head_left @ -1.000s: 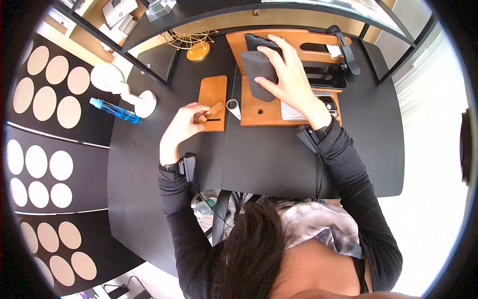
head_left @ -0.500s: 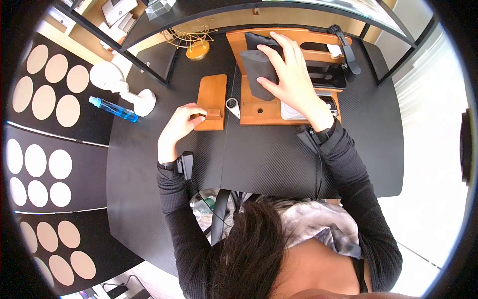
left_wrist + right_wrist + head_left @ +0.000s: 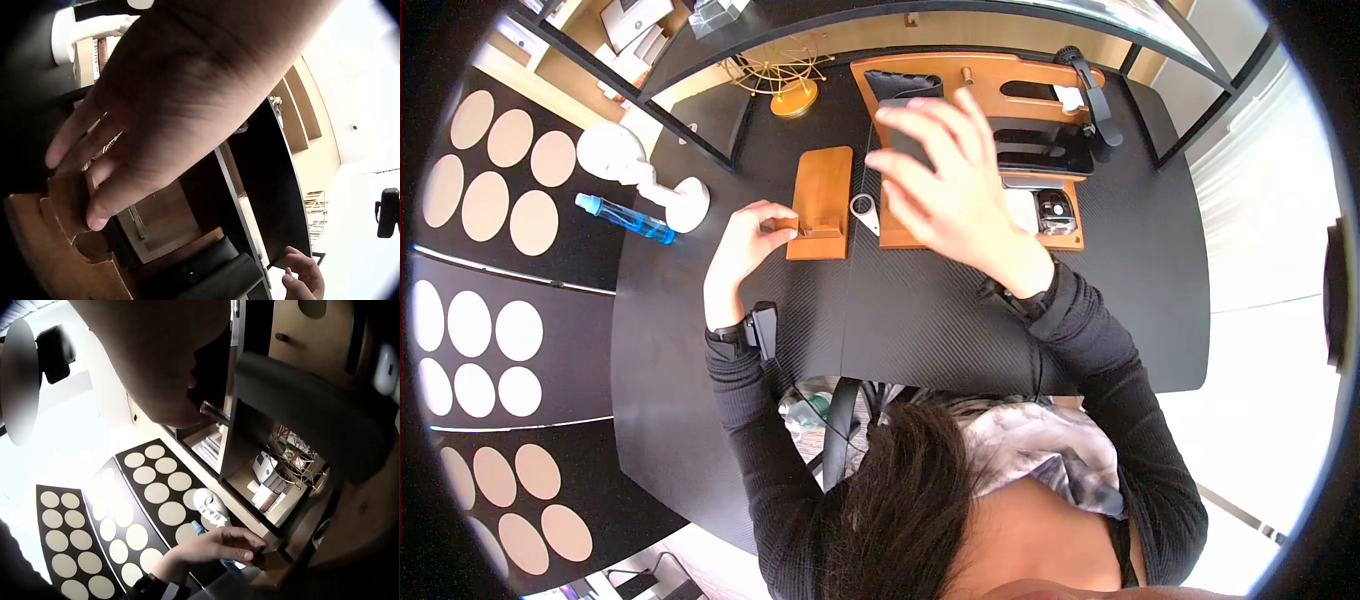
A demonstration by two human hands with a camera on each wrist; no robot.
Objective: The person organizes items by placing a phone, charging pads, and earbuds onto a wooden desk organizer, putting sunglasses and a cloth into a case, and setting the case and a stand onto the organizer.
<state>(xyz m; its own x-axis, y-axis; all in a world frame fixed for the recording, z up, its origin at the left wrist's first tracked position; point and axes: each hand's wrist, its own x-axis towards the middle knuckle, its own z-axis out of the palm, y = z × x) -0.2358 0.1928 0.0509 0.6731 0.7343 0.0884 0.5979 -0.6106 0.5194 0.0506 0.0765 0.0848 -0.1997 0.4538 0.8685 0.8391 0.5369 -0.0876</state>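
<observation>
Between thumb and fingers, my left hand (image 3: 745, 245) pinches the left end of a small notched wooden piece (image 3: 69, 197), which sits on the lower part of a flat wooden stand (image 3: 824, 185). My right hand (image 3: 955, 190) is raised with its fingers spread and holds nothing. Behind its fingers, partly hidden, a black case (image 3: 910, 130) stands at the left side of a wooden organizer (image 3: 990, 72). In the right wrist view that dark case (image 3: 312, 412) shows across the upper right.
A silver ring-ended piece (image 3: 865, 212) lies between stand and organizer. The organizer bears a black phone-like slab (image 3: 1040, 147), a dark watch-like item (image 3: 1056, 212) and a black strap (image 3: 1090, 100). Further left are a gold wire ornament (image 3: 793, 98), white lamp (image 3: 690, 205) and blue bottle (image 3: 625, 218).
My right hand has let go of the black case and moved toward the body. The wooden piece, tilted in my left fingers a second ago, now sits across the stand; my left hand shifted slightly left.
</observation>
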